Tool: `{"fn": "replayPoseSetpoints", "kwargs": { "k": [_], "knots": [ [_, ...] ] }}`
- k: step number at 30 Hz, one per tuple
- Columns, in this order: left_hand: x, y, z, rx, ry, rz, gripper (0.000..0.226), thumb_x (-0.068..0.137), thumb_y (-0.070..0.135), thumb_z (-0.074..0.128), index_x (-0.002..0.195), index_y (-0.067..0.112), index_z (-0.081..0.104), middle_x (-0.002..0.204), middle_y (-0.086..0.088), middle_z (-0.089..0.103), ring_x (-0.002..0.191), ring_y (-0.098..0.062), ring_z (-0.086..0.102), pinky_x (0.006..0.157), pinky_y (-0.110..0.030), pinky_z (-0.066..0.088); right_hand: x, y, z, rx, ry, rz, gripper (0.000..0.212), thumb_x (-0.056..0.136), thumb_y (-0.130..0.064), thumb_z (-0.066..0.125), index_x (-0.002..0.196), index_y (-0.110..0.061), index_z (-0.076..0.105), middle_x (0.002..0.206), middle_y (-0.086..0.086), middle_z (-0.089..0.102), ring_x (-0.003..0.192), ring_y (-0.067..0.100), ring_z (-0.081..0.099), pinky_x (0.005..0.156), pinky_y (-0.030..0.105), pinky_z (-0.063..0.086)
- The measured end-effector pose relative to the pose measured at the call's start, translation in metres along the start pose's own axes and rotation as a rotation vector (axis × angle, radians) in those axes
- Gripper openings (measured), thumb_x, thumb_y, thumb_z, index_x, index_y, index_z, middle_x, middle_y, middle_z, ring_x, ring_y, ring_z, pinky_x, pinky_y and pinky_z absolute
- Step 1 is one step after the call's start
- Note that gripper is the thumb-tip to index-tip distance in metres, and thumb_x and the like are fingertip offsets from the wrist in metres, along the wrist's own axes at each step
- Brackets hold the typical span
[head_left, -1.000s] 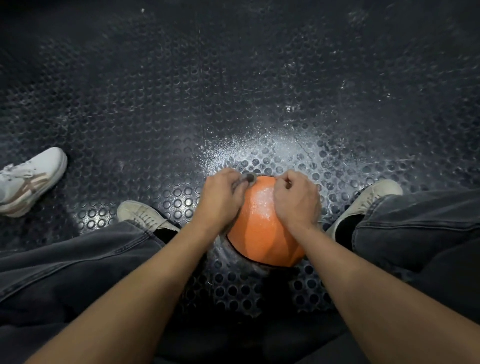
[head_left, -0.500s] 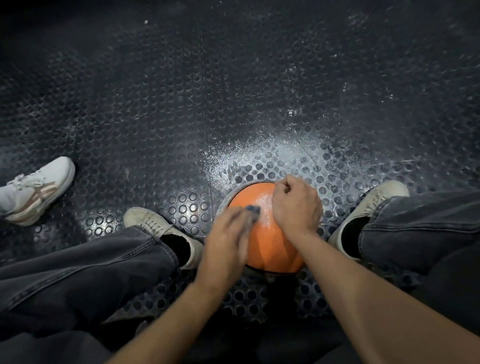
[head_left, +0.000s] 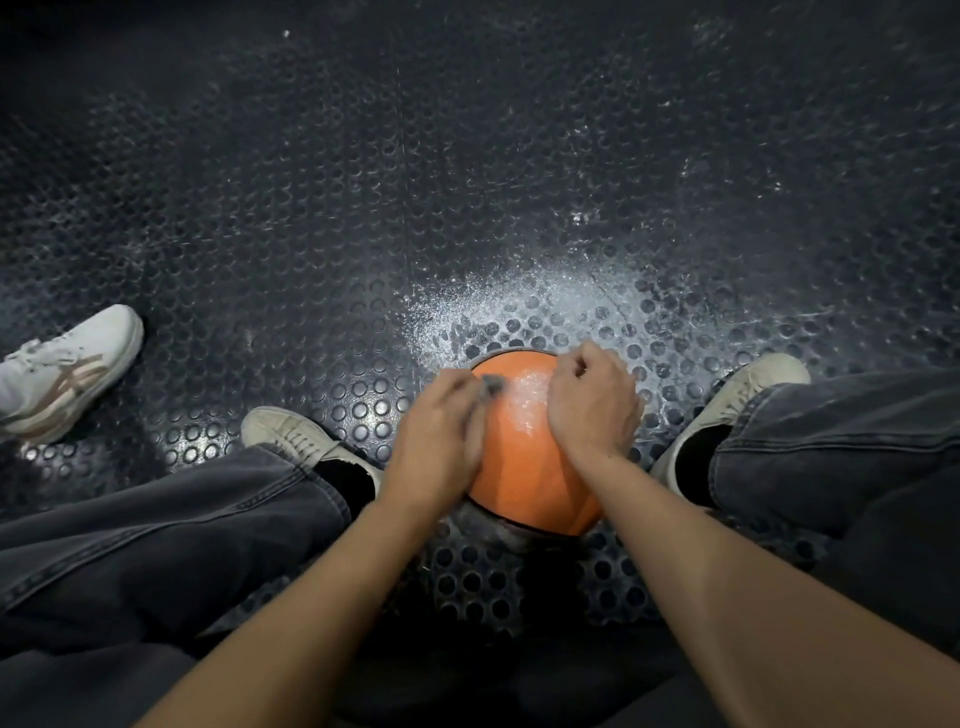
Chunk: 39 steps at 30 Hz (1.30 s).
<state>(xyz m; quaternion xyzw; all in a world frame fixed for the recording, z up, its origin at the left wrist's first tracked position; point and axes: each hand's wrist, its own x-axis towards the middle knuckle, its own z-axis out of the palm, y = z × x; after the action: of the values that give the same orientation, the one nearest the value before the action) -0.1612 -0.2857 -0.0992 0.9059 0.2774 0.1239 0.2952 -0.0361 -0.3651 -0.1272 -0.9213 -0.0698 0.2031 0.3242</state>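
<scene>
**Head view.**
- **Item:** round orange rubber ball (head_left: 524, 467), on the black studded rubber floor (head_left: 363, 208) between my feet, with white dust (head_left: 519, 301) on the floor just beyond it.
- **Step, as I judge it:** rubbing down the ball's top.
- **Method:** short, even strokes with light pressure, and the ball pinned so it cannot roll. Turn it once a patch is done.
- **Left hand (head_left: 441, 441):** fingers bent, pinching a small grey abrasive scrap (head_left: 491, 385) against the ball's upper left.
- **Right hand (head_left: 592, 405):** curled to a loose fist, resting on the ball's upper right. Nothing is visible inside it.
</scene>
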Motion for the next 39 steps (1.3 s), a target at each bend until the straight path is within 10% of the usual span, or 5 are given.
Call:
{"fn": "replayPoseSetpoints", "kwargs": {
  "k": [8, 13, 18, 24, 39],
  "knots": [
    [-0.046, 0.012, 0.007, 0.035, -0.049, 0.169, 0.026, 0.093, 0.007, 0.055, 0.116, -0.002, 0.063, 0.115, -0.004, 0.054, 0.1, -0.017, 0.055, 0.096, -0.023, 0.041, -0.004, 0.006, -0.005, -0.005, -0.015, 0.1, 0.021, 0.102, -0.03, 0.037, 0.097, -0.019, 0.054, 0.102, -0.004, 0.046, 0.102, 0.02, 0.046, 0.105, 0.046, 0.029],
    [-0.004, 0.008, -0.001, -0.004, 0.093, -0.261, 0.025, 0.098, 0.013, 0.05, 0.115, 0.005, 0.067, 0.105, 0.002, 0.057, 0.089, -0.006, 0.051, 0.087, -0.018, 0.045, -0.011, -0.001, 0.005, -0.011, 0.04, 0.136, 0.018, 0.101, -0.03, 0.036, 0.097, -0.02, 0.051, 0.106, -0.001, 0.049, 0.107, 0.022, 0.049, 0.111, 0.053, 0.026],
    [-0.052, 0.024, 0.005, 0.053, -0.078, 0.141, 0.023, 0.091, 0.002, 0.057, 0.113, 0.003, 0.064, 0.117, -0.003, 0.057, 0.095, -0.021, 0.057, 0.09, -0.033, 0.046, -0.004, -0.001, -0.001, 0.004, -0.002, 0.17, 0.021, 0.101, -0.028, 0.035, 0.104, -0.019, 0.054, 0.115, 0.002, 0.051, 0.113, 0.026, 0.049, 0.108, 0.052, 0.028],
    [0.03, 0.014, -0.002, 0.091, -0.021, -0.215, 0.02, 0.092, 0.008, 0.053, 0.087, 0.002, 0.071, 0.093, -0.002, 0.061, 0.074, -0.014, 0.054, 0.078, -0.038, 0.05, -0.01, -0.004, 0.005, -0.025, -0.006, 0.041, 0.021, 0.102, -0.03, 0.033, 0.096, -0.02, 0.051, 0.111, -0.002, 0.05, 0.106, 0.021, 0.047, 0.101, 0.046, 0.029],
    [-0.033, 0.017, -0.007, -0.021, -0.109, 0.095, 0.024, 0.084, -0.001, 0.06, 0.103, 0.007, 0.072, 0.105, -0.004, 0.066, 0.096, -0.017, 0.061, 0.089, -0.025, 0.046, -0.009, 0.0, -0.006, -0.084, -0.127, -0.175, 0.016, 0.098, -0.03, 0.044, 0.085, -0.023, 0.051, 0.095, -0.007, 0.049, 0.088, 0.017, 0.047, 0.085, 0.035, 0.037]
  ]
}}
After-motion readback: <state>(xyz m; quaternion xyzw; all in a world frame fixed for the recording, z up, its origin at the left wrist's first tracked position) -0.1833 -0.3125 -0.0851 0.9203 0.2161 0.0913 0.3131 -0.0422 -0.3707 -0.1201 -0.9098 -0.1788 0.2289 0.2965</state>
